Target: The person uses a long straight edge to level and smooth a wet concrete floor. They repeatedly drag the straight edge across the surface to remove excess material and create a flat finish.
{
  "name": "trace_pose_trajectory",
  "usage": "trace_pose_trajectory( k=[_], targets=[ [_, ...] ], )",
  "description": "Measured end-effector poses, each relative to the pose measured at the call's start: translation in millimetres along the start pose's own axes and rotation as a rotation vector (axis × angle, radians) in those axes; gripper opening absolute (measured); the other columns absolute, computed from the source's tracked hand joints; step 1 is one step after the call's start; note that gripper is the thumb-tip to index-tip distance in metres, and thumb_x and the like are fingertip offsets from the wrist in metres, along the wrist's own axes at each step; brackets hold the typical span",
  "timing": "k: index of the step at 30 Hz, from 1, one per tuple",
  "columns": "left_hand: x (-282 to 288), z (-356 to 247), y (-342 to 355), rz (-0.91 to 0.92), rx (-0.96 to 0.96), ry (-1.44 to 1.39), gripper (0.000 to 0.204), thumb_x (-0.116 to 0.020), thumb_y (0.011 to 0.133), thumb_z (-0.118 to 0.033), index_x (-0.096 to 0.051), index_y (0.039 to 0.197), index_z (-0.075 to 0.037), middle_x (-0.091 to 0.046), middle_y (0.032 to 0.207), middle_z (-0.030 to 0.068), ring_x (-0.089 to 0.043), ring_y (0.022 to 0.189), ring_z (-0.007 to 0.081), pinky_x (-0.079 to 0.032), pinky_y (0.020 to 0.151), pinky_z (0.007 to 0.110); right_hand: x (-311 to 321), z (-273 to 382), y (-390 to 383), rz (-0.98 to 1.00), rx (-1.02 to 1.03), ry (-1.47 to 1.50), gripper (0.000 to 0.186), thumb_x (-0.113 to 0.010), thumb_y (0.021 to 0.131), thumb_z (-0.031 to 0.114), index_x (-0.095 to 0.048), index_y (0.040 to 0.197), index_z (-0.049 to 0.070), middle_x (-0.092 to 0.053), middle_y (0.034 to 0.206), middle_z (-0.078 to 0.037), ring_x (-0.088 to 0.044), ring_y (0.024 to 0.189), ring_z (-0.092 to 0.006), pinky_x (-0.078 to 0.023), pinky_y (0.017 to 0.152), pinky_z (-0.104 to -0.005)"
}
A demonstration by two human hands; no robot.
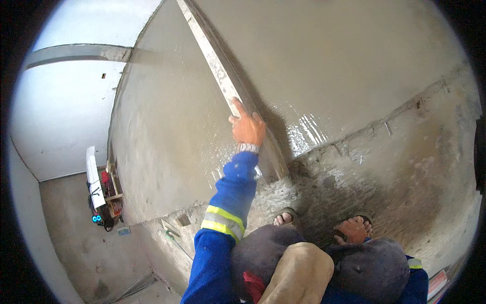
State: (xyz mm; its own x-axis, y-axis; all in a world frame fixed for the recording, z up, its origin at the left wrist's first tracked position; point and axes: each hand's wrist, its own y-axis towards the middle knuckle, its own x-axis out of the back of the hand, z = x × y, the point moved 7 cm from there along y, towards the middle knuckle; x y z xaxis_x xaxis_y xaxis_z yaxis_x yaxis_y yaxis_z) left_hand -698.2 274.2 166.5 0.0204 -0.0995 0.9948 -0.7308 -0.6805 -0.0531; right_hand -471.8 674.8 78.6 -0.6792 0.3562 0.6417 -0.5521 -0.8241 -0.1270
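Wet grey plaster covers the wall [167, 126] almost edge to edge, glossy right of centre frame. Left hand [247, 127] is clamped on the long metal straightedge [223, 76], which lies flat on the plaster and runs from top centre down to frame middle. Right hand [353, 230] rests on the knee, lower right, fingers loosely together, holding nothing. Judging by sheen and ridges, coat is on; levelling left, rough bare strip at the base unfinished.
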Motion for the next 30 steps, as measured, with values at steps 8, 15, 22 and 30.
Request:
trace_pose_trajectory(
  k=[8,15,22,30],
  targets=[
    [3,-25,5,-0.050,0.002,0.066,0.085,-0.060,0.084,-0.024,-0.007,0.150,-0.012,-0.049,0.107,0.0334,-0.064,0.077,0.0438,-0.053,0.067,0.049,7,8,-2,-0.023,0.030,0.012,0.034,-0.072,0.075,0.030,-0.063,0.103,0.013,-0.060,0.088,-0.009,-0.057,0.085,-0.0294,-0.041,0.078,-0.0467],
    [-9,-8,25,0.079,-0.072,0.009,0.094,-0.064,0.081,-0.035,-0.005,0.150,-0.011,-0.048,0.116,0.0384,-0.058,0.098,0.0497,-0.047,0.089,0.052,77,39,114,-0.306,0.242,0.111,0.041,-0.069,0.078,0.023,-0.057,0.113,0.006,-0.055,0.092,-0.015,-0.055,0.089,-0.0344,-0.046,0.077,-0.0452],
    [-8,-7,33,-0.030,-0.106,-0.165,0.088,-0.066,0.081,-0.033,-0.013,0.148,-0.011,-0.051,0.120,0.0344,-0.053,0.110,0.0478,-0.041,0.097,0.049,83,66,244,-0.286,0.210,0.001,0.065,-0.059,0.077,0.014,-0.037,0.135,-0.007,-0.062,0.090,-0.018,-0.063,0.081,-0.0331,-0.051,0.073,-0.0432],
    [1,-7,9,-0.165,-0.257,-0.243,0.075,-0.063,0.083,-0.024,-0.026,0.145,-0.009,-0.048,0.129,0.0307,-0.050,0.117,0.0452,-0.040,0.099,0.048,62,67,267,-0.307,0.183,-0.041,0.061,-0.054,0.078,0.008,-0.036,0.131,-0.015,-0.064,0.076,-0.021,-0.065,0.064,-0.0324,-0.053,0.055,-0.0430]
  ],
)
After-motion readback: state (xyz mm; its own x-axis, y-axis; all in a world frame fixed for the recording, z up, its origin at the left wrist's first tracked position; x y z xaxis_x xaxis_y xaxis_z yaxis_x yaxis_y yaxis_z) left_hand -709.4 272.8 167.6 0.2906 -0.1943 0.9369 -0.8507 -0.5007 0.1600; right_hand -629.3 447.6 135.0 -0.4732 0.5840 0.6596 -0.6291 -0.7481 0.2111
